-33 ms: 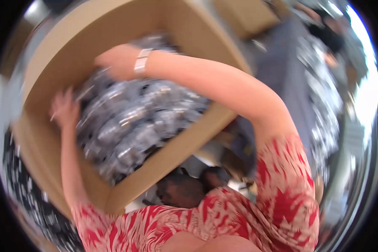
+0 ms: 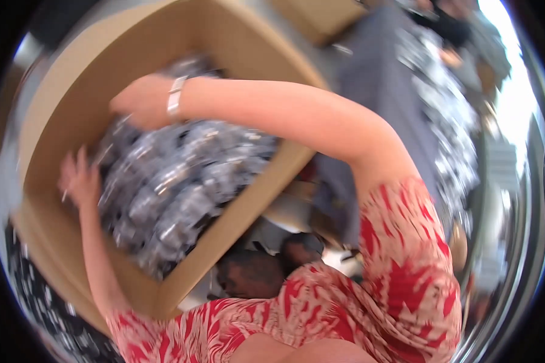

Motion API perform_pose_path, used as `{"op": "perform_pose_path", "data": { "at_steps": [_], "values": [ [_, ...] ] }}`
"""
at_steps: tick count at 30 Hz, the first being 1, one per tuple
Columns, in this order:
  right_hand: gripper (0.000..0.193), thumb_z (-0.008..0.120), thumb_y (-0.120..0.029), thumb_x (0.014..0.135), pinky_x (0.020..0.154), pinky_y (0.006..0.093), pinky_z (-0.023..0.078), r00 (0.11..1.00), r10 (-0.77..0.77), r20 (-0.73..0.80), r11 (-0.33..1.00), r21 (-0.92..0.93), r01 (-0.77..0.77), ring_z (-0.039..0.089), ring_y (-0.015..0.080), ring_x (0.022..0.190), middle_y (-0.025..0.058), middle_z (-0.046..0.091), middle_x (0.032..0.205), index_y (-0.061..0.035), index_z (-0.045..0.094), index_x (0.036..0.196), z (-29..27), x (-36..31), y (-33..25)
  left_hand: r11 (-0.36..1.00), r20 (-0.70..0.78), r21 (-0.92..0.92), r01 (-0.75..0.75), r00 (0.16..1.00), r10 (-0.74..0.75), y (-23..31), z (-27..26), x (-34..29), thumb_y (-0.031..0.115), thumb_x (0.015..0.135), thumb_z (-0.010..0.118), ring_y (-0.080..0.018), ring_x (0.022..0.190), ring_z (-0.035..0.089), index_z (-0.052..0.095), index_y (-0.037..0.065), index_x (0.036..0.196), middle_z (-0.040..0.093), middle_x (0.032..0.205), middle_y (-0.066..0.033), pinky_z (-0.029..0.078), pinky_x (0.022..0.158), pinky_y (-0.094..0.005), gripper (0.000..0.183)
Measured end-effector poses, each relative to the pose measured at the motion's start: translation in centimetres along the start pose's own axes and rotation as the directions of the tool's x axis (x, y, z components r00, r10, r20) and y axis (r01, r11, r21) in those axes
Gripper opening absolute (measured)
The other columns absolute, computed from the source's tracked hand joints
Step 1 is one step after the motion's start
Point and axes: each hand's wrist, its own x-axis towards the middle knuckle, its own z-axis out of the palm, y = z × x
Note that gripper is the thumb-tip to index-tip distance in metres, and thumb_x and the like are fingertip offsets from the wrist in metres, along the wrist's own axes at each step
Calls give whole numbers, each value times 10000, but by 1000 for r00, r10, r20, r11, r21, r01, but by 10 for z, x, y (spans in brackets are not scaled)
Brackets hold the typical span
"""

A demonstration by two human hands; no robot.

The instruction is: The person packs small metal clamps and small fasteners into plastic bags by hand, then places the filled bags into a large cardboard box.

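A deep brown cardboard box [image 2: 224,242] stands in front of me, filled with many shiny grey, clear-wrapped pieces [image 2: 175,175] whose kind is too blurred to name. My left hand [image 2: 80,177] is inside the box along its left wall, its fingers spread, beside the pieces; nothing shows in it. My right hand [image 2: 142,101], with a pale band at the wrist, reaches across the box over the far part of the pile. Its fingers point left and downward; motion smears them, and whatever is under them is hidden.
Right of the box is a grey-blue container side [image 2: 369,91], with more shiny clear-wrapped pieces [image 2: 448,121] beyond it. Another cardboard box [image 2: 315,18] stands at the far side. At the upper right a person [image 2: 451,30] is partly visible. Dark, speckled things lie at the lower left.
The box and both hands appear slightly farther left in the picture. The right hand stays over the pile and the left hand stays by the left wall.
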Motion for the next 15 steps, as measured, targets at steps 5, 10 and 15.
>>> {"op": "perform_pose_path", "data": {
  "at_steps": [5,10,15],
  "values": [
    [233,540,-143,757,724,396,474,983,48,-178,994,-84,-64,578,322,839,136,603,915,-44,568,966,-99,-138,-27,950,-319,-204,-237,933,165,55,-10,34,313,859,501,-287,1234,342,371,233,1327,352,1358,-91,304,941,-515,492],
    [289,565,-20,732,724,337,495,734,384,-559,847,-104,-522,602,283,822,131,597,926,-45,564,1020,-140,-333,-60,636,-398,-652,-414,900,178,102,-89,34,151,857,522,-332,1167,415,418,71,1280,438,1273,-164,335,955,-409,443],
    [213,598,-79,717,702,348,489,34,600,-799,483,328,-812,606,295,791,151,621,887,-22,606,923,-143,-474,-50,126,-329,-927,-353,927,180,172,-205,13,25,848,508,-158,906,555,477,24,1225,561,1106,-115,434,815,-273,379]
  ]
}}
